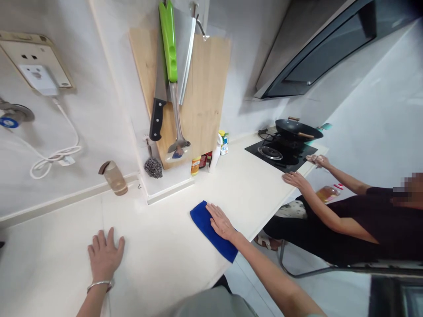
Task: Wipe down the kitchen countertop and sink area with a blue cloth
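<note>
While the left hand [105, 256] lies palm down and empty on the white worktop [158, 264], fingers spread, the right hand [220, 222] rests open on a blue cloth [206, 225], unclamped, the cloth lying at the worktop's front edge. Further right, a co-worker's hand [320, 160] pinches a pale rag [312, 158] beside the black gas hob [280, 154].

Cutting board [205, 97] hung on wall, kitchen knife [157, 110] and green-handled spatula [169, 44] hanging in front of it. Steel wool [153, 167] below, small bottles [214, 154] beside board. Black wok [297, 130] on gas stove [271, 154], range hood [317, 53] above. Wall socket [36, 59] with white cord [56, 154] left, glass jar [114, 178] by wall. Second person [357, 220] in black beside counter.
</note>
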`<action>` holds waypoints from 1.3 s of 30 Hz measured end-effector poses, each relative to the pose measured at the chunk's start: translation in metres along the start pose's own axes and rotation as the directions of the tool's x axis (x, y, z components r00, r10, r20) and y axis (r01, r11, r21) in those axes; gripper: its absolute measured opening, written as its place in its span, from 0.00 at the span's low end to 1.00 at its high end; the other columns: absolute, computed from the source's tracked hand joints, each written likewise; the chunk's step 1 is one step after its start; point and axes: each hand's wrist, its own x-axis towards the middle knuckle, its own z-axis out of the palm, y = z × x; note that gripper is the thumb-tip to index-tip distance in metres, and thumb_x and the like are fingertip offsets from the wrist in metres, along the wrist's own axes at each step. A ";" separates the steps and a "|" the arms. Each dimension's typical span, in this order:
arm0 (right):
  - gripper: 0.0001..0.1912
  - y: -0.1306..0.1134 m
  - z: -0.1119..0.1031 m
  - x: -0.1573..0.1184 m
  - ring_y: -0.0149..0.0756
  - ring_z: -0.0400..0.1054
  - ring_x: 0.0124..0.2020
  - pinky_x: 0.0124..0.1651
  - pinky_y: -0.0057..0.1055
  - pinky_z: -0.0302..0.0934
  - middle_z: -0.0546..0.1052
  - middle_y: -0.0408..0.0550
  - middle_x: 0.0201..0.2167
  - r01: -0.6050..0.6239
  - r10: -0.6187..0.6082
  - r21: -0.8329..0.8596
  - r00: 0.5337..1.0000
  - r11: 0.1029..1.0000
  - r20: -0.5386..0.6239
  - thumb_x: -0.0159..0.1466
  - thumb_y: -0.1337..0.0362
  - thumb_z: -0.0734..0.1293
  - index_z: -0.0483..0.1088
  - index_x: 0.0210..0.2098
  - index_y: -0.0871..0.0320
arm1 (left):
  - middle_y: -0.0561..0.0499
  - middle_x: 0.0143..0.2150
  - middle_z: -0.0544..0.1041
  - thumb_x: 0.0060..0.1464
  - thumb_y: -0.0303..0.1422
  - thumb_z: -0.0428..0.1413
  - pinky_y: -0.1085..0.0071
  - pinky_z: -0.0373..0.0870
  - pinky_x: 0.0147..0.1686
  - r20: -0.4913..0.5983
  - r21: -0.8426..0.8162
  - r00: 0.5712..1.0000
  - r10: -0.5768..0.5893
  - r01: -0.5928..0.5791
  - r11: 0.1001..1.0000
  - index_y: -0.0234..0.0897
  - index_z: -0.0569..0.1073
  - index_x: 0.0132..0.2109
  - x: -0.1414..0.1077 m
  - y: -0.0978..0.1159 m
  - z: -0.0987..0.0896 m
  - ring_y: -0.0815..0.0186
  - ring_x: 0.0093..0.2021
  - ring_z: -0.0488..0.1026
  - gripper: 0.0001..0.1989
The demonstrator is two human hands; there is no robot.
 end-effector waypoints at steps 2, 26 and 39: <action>0.33 -0.002 0.000 -0.013 0.39 0.38 0.74 0.74 0.52 0.41 0.48 0.49 0.73 0.019 -0.018 -0.033 1.000 0.999 0.013 0.69 0.66 0.50 0.41 0.73 0.56 | 0.26 0.70 0.55 0.62 0.48 0.35 0.42 0.50 0.65 -0.003 -0.005 1.000 0.003 -0.003 1.000 0.29 0.59 0.68 -0.001 0.000 0.000 0.37 0.71 0.49 0.36; 0.28 0.011 -0.005 -0.044 0.39 0.45 0.72 0.73 0.52 0.40 0.55 0.44 0.71 -0.238 0.233 -0.105 0.971 0.966 -0.060 0.71 0.61 0.51 0.53 0.70 0.52 | 0.26 0.71 0.53 0.63 0.49 0.33 0.42 0.48 0.66 0.059 -0.027 0.998 -0.015 0.016 1.000 0.30 0.57 0.69 -0.001 0.007 -0.007 0.38 0.72 0.47 0.37; 0.35 0.036 0.039 -0.002 0.60 0.40 0.73 0.68 0.69 0.36 0.52 0.67 0.70 -0.513 0.463 -0.074 0.820 0.855 -0.337 0.68 0.57 0.47 0.48 0.70 0.70 | 0.29 0.72 0.53 0.62 0.45 0.40 0.41 0.46 0.68 -0.005 -0.064 1.000 -0.025 0.024 0.998 0.28 0.59 0.69 -0.008 0.002 0.002 0.40 0.73 0.44 0.34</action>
